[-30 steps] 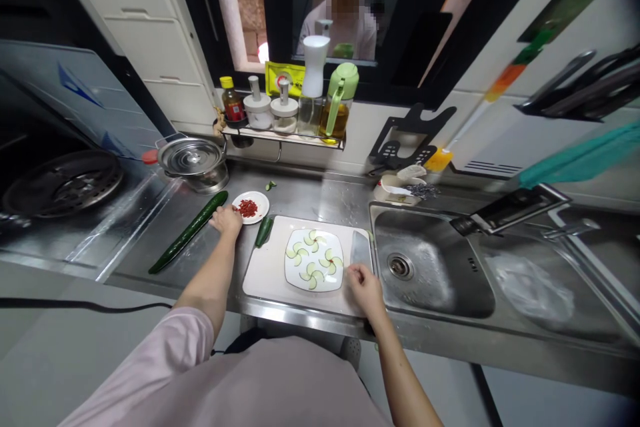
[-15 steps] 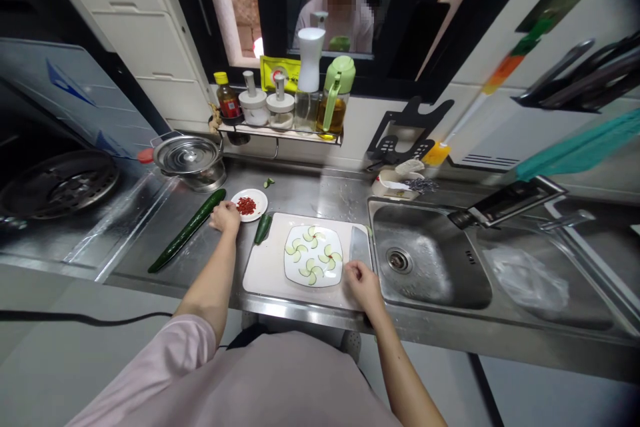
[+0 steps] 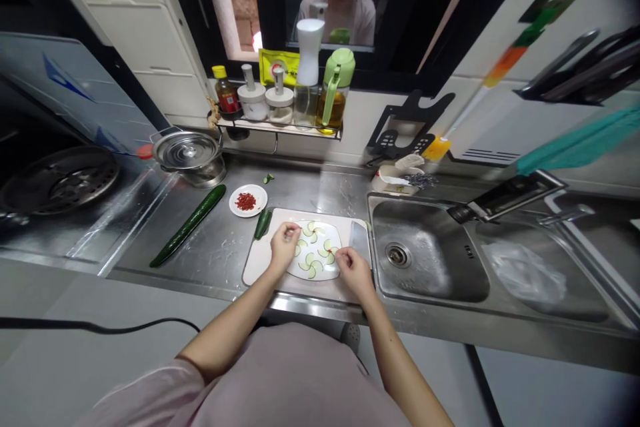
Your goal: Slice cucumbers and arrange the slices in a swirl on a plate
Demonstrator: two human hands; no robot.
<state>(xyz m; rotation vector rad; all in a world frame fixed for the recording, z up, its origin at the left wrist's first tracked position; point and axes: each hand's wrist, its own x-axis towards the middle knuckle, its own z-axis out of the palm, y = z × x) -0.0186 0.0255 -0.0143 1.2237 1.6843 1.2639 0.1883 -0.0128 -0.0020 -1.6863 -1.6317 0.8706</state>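
Observation:
A white square plate [image 3: 320, 270] with cucumber slices [image 3: 311, 237] fanned in pinwheels rests on a white cutting board [image 3: 257, 261]. My left hand [image 3: 284, 245] hovers over the plate's left side, fingers pinched together on something too small to name. My right hand [image 3: 353, 267] is at the plate's right edge, fingertips pinched near a slice. A small white dish of red chilli pieces [image 3: 247, 201] sits behind the board. A cleaver [image 3: 358, 239] lies on the board's right side.
A whole cucumber [image 3: 190, 224] lies on the steel counter at left, a short cucumber piece [image 3: 261, 223] by the board. A lidded pot [image 3: 187, 155] and stove sit left, the sink [image 3: 425, 260] right, a condiment rack [image 3: 280, 121] behind.
My left hand left the chilli dish and moved right onto the plate. My right hand shifted slightly up and left to the plate's edge.

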